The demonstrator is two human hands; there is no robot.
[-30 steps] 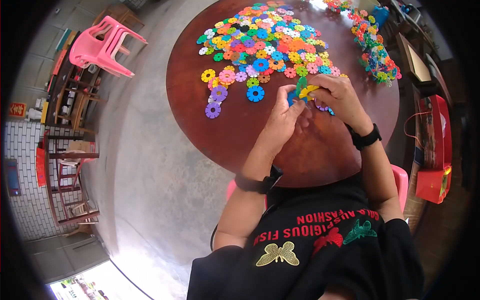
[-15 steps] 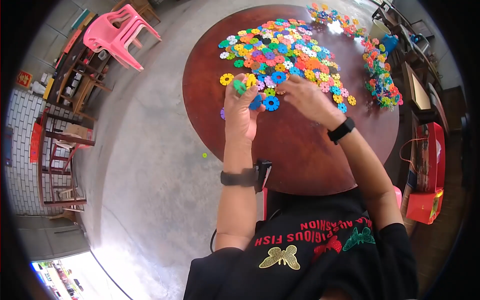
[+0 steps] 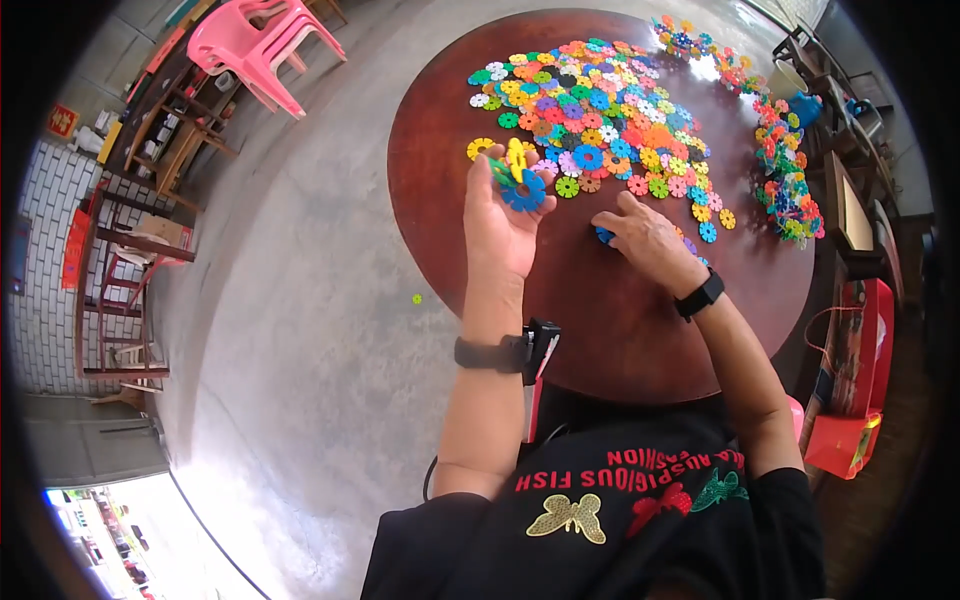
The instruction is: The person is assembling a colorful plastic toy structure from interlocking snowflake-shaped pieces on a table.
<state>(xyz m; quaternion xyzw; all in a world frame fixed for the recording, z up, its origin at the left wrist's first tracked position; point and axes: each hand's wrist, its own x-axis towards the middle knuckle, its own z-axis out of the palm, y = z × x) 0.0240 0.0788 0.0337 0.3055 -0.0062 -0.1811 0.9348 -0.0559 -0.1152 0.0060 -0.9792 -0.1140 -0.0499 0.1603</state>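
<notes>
At the far left, a white brick wall [image 3: 45, 240] stands behind a dark red wooden frame [image 3: 90, 290]. Pink plastic chairs [image 3: 255, 50] are stacked near the upper left, and a small lime disc [image 3: 417, 299] lies on the grey floor [image 3: 310, 330]. Next comes the round, reddish-brown bench [image 3: 620, 345], with a yellow disc [image 3: 480, 149] near its left edge. Just beside that, the left hand [image 3: 503, 228] is raised with its palm partly turned up, its thumb and curled fingers gripping joined discs [image 3: 522, 190]: a blue one in front, with yellow and green behind. A dark band [image 3: 492, 354] circles that wrist.

Farther back, a broad pile of notched, flower-shaped discs [image 3: 590, 110] in many colours spreads over the bench. In front of the pile, the right hand [image 3: 648, 237] reaches down with bent fingers, touching a blue disc [image 3: 604, 235]; whether they pinch it I cannot tell. A black watch [image 3: 700, 292] is on this wrist. Along the bench's right side runs a bushy chain of linked discs [image 3: 785, 180]. A red bag [image 3: 862, 350] stands at the far right.
</notes>
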